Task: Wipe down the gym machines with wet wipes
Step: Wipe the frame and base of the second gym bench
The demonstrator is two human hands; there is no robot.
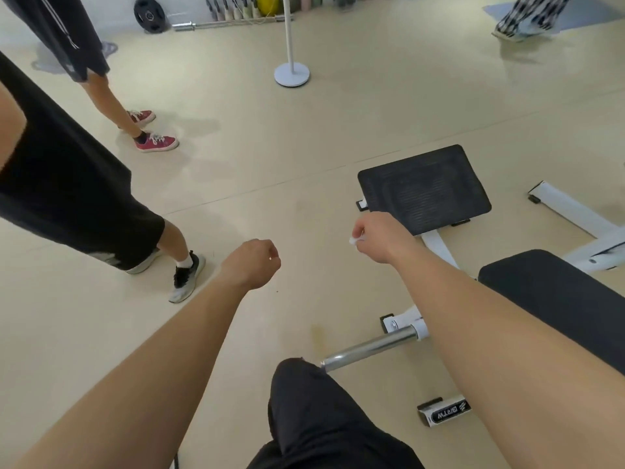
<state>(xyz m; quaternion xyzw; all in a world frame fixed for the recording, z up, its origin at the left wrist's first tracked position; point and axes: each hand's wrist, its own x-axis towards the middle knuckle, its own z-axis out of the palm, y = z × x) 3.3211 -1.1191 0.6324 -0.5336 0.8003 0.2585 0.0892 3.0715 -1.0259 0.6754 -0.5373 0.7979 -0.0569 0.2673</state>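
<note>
Both my arms reach forward over the beige floor. My right hand (375,238) is curled, with a small bit of white wet wipe (355,241) showing at its fingers. My left hand (253,264) is a closed fist, and whether it holds anything is hidden. To the right stands a white-framed gym bench: its black footplate (424,184) lies beyond my right hand, its black padded seat (554,296) is under my right forearm, and a chrome bar (368,348) sticks out toward my knee.
Two people stand at the left, one in grey and black shoes (187,279), one in red sneakers (157,142). A white pole stand (291,74) is ahead. A weight plate (148,14), a barbell and dumbbells line the far wall. Another person walks at top right.
</note>
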